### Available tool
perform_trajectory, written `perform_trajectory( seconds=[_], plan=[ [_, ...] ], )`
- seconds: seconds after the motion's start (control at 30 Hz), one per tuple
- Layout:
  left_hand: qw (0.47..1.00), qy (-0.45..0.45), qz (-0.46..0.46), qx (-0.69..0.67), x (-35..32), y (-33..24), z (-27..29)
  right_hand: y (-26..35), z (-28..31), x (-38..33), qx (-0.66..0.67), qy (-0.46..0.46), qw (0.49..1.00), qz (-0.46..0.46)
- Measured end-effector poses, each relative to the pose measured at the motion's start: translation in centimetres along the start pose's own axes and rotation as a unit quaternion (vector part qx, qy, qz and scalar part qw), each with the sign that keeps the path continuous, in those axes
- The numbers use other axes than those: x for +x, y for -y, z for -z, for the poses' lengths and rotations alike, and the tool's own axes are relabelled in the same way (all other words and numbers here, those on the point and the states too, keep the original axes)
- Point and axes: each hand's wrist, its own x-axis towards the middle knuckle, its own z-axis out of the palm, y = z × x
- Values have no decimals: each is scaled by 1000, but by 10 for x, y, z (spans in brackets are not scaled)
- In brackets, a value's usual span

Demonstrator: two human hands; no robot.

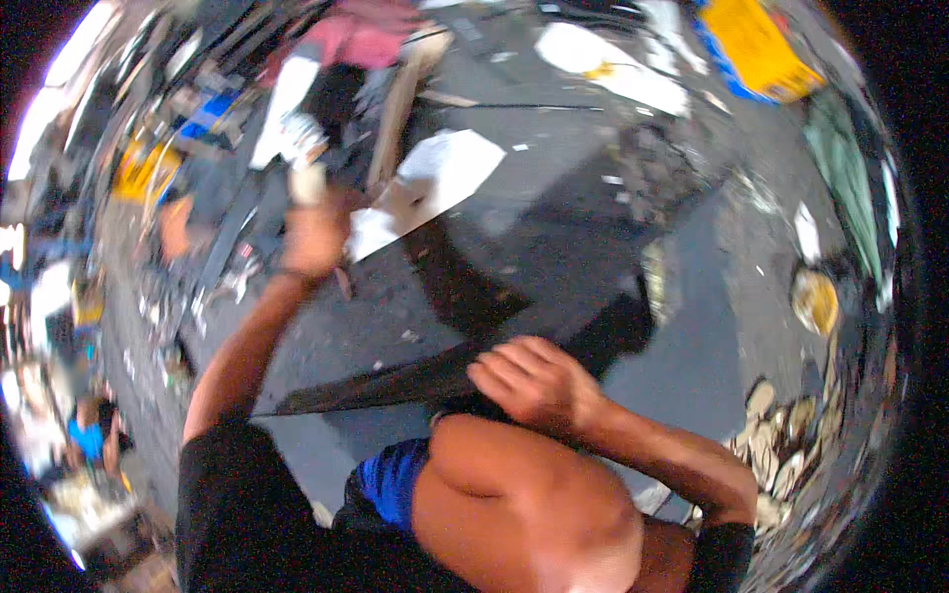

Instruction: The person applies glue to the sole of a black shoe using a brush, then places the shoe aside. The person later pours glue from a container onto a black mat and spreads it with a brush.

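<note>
Black flat sheet (445,296) | right hand (534,381) pressing | left hand (314,232) raised

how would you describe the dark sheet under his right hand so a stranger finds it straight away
Start at the grey floor in the middle of the view. Just above the bent knee, the right hand presses on a long dark sheet. It is near black, unlike the white sheets farther off.

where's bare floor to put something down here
Bare grey floor lies right of the right hand, short of the pale scraps pile. Another patch sits right of the white sheet. The far left by the left hand is crowded with clutter.
</note>
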Motion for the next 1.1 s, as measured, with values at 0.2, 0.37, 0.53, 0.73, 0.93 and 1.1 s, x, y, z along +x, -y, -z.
perform_trajectory(
  seconds=[0.2, 0.37, 0.53, 0.73, 0.93, 1.1],
  plan=[
    [911, -252, -309, -107, -12, 2, 58, -90, -20, -25, -44, -203, 967, -148],
    [800, -29, -599, -25, -21, -113, -30, -149, -48, -130, -101, -159, 735, -651],
    [729, 56, -665, 149, 7, -198, -53, -92, -88, -182, 120, -411, 643, -635],
    [666, 79, -694, 263, -11, -364, -15, -24, -87, -329, 0, -377, 560, -738],
    [609, 66, -749, 252, -82, -535, -34, 10, -80, -559, -255, -93, 480, -834],
    [710, 161, -685, 3, -112, -721, -145, -8, -85, -633, -314, -141, 500, -795]
  ],
)
